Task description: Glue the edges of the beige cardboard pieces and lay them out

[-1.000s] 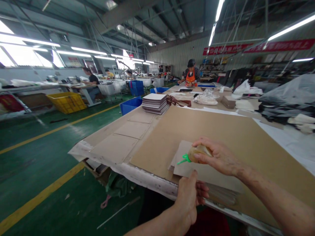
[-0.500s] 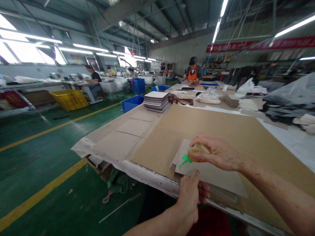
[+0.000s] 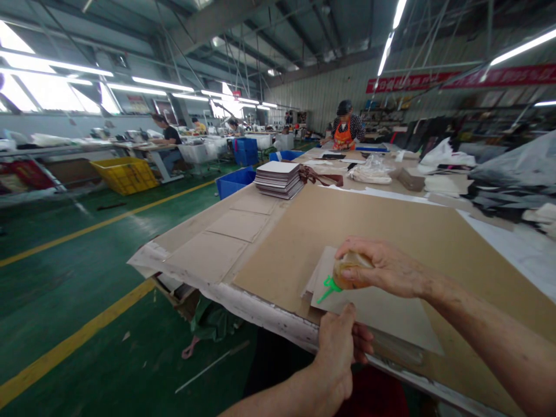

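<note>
Apparently dispensing from bottle [image 3: 357, 262] clasped in right hand [image 3: 384, 268] onto top sheet [image 3: 386, 314]. Cannot tell left hand's [image 3: 337, 343] closure at near edge. Next, preferably guide green nozzle [image 3: 331, 286] steadily.

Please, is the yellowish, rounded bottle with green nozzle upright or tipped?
Tipped: the right hand holds the yellowish bottle sideways, its green nozzle slanting downward.
</note>
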Demonstrator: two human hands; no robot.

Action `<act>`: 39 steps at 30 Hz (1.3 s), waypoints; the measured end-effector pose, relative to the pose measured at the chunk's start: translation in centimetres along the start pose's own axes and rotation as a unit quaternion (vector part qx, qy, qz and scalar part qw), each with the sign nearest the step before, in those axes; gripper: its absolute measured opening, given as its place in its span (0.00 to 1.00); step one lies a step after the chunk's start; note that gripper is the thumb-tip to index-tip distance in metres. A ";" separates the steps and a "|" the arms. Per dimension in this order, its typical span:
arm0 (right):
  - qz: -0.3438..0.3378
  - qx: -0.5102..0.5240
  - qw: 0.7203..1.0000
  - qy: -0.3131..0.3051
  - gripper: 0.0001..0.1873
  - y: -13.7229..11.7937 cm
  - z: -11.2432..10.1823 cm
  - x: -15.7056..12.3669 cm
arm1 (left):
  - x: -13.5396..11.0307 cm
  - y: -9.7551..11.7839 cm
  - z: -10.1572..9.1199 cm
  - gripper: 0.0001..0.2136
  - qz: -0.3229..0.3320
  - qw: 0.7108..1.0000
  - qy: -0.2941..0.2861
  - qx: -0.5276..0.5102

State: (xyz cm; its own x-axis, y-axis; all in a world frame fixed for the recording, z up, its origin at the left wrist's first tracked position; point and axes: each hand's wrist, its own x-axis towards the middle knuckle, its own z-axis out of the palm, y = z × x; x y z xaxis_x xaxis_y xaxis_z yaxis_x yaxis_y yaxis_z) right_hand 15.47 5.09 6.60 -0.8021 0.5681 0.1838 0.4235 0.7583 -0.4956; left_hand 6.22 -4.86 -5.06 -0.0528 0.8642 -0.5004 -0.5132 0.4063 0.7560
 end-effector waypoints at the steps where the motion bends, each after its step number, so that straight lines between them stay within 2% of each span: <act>1: 0.004 -0.008 1.000 0.009 0.11 0.3 -0.1 0.1 | 0.0 0.0 0.0 0.14 0.001 1.000 0.002 0.001; 7: 0.037 -0.102 0.991 0.075 0.13 3.0 -0.6 1.1 | 0.1 0.0 0.0 0.15 -0.001 1.000 0.002 0.007; 12: 0.051 -0.108 0.989 0.090 0.14 4.1 -0.7 1.5 | 0.4 -0.5 -0.1 0.17 -0.003 1.000 -0.002 0.013; 15: 0.045 -0.089 0.992 0.076 0.14 3.2 -0.6 1.2 | 0.4 -0.5 -0.1 0.17 -0.003 1.000 -0.006 0.016; 20: 0.009 -0.028 0.999 0.023 0.12 0.2 0.1 -0.1 | 0.1 -0.2 -0.1 0.13 -0.002 1.000 0.002 0.003; 23: -0.013 -0.038 0.999 0.021 0.11 -1.1 0.5 -0.6 | -0.1 -0.1 -0.1 0.13 -0.005 1.000 0.004 0.000; 26: -0.022 -0.035 0.999 0.021 0.10 -1.4 0.5 -0.9 | -0.2 -0.1 -0.1 0.14 -0.003 1.000 0.003 0.006; 29: 0.006 0.017 0.999 0.027 0.12 -0.3 0.1 -0.9 | 0.0 -0.2 0.0 0.16 -0.008 1.000 -0.002 0.011; 31: 0.034 0.042 0.997 0.053 0.14 1.0 -0.5 -0.9 | 0.1 -0.4 -0.1 0.15 -0.009 1.000 -0.001 0.010; 35: 0.083 0.000 0.991 0.106 0.14 3.4 -1.3 -0.6 | 0.4 -0.7 -0.1 0.16 0.006 1.000 -0.004 0.003; 39: 0.106 -0.011 0.989 0.101 0.16 4.0 -0.9 -0.3 | 0.5 -0.9 -0.2 0.20 0.012 1.000 -0.009 0.008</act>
State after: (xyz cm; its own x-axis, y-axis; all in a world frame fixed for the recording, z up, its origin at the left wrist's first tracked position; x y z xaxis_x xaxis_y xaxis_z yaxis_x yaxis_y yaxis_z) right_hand 17.79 8.28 5.33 -0.5942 0.7661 0.2450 0.5839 0.6203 -0.5237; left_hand 6.49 -4.81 -6.05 -0.0498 0.8788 -0.4745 -0.4988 0.3897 0.7742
